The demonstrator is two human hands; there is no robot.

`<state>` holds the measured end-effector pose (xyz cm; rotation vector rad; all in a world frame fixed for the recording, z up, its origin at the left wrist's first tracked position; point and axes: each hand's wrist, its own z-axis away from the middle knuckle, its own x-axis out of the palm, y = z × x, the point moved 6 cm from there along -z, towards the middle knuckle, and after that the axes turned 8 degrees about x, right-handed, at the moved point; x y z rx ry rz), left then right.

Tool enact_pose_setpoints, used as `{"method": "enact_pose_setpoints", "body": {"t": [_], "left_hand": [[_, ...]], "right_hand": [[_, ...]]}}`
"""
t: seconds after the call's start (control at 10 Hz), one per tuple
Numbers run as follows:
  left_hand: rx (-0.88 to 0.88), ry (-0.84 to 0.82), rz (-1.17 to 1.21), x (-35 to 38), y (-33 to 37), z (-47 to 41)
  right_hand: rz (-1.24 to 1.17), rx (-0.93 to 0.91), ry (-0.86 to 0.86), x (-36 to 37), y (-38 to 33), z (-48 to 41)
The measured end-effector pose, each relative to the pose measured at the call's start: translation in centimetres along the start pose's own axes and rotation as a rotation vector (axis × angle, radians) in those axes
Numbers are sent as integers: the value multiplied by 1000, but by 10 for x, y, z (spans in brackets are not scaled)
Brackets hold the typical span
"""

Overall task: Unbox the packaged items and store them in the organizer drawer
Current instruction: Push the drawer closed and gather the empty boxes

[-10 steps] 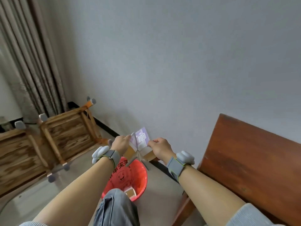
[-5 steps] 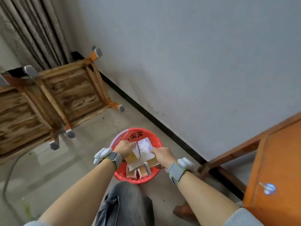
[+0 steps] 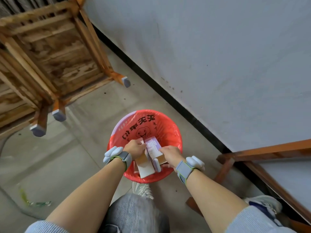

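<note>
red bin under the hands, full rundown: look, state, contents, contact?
The red bin is round, lined with a glossy red plastic bag printed with black characters and a smiley; a lilac rim shows at its upper left. It stands upright on the floor by the wall. The left hand and right hand hold an opened cardboard box over its mouth.

red bin liner [image 3: 170, 130] bears upside-down black chinese characters and a smiley; box [image 3: 152, 146] print unreadable

Each wrist carries a grey strap edged with a thin green line, topped by a white rounded sensor pod — left wristband [image 3: 124, 157], right wristband [image 3: 185, 170]. Pale blue ribbed sleeves [image 3: 45, 227] sit pushed up; grey trousers [image 3: 134, 214] — white sneakers [image 3: 143, 190].
</note>
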<state>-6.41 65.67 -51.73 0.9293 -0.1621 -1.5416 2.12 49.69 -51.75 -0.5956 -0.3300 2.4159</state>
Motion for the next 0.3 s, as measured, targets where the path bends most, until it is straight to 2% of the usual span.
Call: {"method": "enact_pose_setpoints", "body": {"t": [0.3], "left_hand": [[14,148,-38,-29,30,19]], "right_hand": [[31,-92,50,-14,-13,23]]}}
